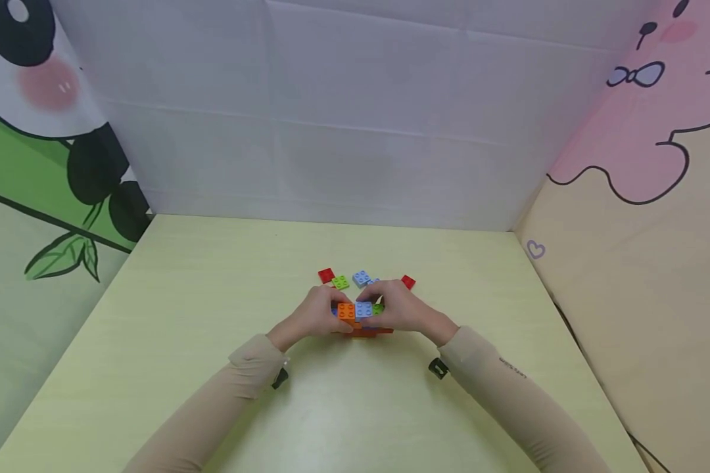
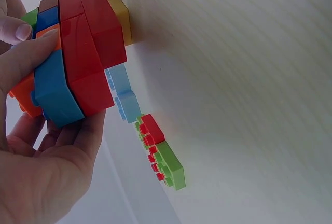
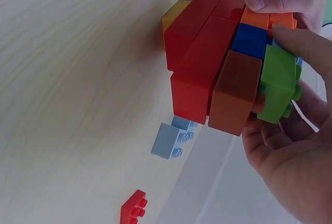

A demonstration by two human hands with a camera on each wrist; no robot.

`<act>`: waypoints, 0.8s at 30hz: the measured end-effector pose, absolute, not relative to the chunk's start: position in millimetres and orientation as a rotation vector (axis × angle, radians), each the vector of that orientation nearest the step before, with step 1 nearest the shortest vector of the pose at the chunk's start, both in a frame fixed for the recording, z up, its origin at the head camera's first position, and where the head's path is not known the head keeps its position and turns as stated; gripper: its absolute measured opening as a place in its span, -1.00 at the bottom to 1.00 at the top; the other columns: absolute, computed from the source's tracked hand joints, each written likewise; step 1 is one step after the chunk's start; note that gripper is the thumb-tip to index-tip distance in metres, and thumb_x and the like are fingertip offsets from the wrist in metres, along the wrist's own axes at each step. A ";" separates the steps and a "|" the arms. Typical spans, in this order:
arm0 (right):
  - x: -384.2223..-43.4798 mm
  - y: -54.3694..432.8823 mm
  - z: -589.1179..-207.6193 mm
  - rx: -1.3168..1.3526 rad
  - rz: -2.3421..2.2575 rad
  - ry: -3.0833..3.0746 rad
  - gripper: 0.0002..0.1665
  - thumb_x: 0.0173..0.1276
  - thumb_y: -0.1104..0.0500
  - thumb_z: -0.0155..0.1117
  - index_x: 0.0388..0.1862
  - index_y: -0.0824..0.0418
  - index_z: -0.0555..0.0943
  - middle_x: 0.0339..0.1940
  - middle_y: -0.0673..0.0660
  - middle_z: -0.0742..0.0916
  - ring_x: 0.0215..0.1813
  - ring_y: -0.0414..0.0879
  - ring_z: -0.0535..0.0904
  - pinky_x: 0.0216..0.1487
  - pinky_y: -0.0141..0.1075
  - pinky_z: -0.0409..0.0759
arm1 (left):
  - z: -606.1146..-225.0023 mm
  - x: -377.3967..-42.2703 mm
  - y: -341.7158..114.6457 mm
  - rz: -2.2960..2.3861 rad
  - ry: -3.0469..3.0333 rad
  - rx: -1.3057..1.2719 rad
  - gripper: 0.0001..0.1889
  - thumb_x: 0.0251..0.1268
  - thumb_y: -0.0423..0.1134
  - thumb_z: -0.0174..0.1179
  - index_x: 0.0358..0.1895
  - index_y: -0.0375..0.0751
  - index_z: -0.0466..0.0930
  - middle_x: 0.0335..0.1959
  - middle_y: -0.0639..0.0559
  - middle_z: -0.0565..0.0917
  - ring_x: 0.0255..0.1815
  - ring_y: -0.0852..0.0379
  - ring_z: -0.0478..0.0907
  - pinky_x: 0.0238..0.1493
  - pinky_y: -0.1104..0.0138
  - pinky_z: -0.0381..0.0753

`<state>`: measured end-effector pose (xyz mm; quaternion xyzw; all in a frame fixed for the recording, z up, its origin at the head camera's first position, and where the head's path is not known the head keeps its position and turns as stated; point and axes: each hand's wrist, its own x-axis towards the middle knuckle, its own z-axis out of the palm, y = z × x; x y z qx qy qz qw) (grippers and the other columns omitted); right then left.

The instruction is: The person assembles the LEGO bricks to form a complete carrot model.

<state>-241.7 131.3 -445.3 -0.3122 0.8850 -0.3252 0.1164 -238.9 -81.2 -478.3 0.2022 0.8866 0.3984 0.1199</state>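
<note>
A structure of stacked toy building bricks point(image 3: 202, 68) stands between both hands. Red bricks point(image 2: 80, 53) form its lower rows, over a yellow brick point(image 2: 120, 19). Higher up are a brown brick point(image 3: 236, 92), a dark blue brick point(image 3: 249, 41) and a green brick point(image 3: 277, 81). My left hand point(image 1: 313, 313) grips the structure's left end, its thumb on the front by an orange brick point(image 1: 346, 311) and a blue brick point(image 2: 56, 92). My right hand point(image 1: 407, 309) pinches a light blue brick point(image 1: 363, 309) at the top, beside the orange one. Fingers partly hide that brick.
Behind the structure lie loose bricks on the pale table point(image 1: 355, 407): a red brick point(image 1: 326, 275), a green brick point(image 1: 340, 282), light blue bricks point(image 1: 361, 278) and another red brick point(image 1: 408, 282). A white wall point(image 1: 343, 131) rises at the back, with printed side walls.
</note>
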 end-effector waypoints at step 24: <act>-231.4 135.7 -435.7 -0.859 -0.773 2.648 -0.63 0.13 0.04 0.48 -0.08 0.09 0.69 -0.19 -0.13 0.68 -0.11 -0.18 0.49 -0.11 -0.36 0.49 | -468.9 -231.1 -72.3 1.127 2.602 0.557 -0.66 -0.12 -0.19 0.54 -0.20 -0.11 0.72 -0.27 0.12 0.56 -0.16 0.07 0.41 -0.09 0.21 0.43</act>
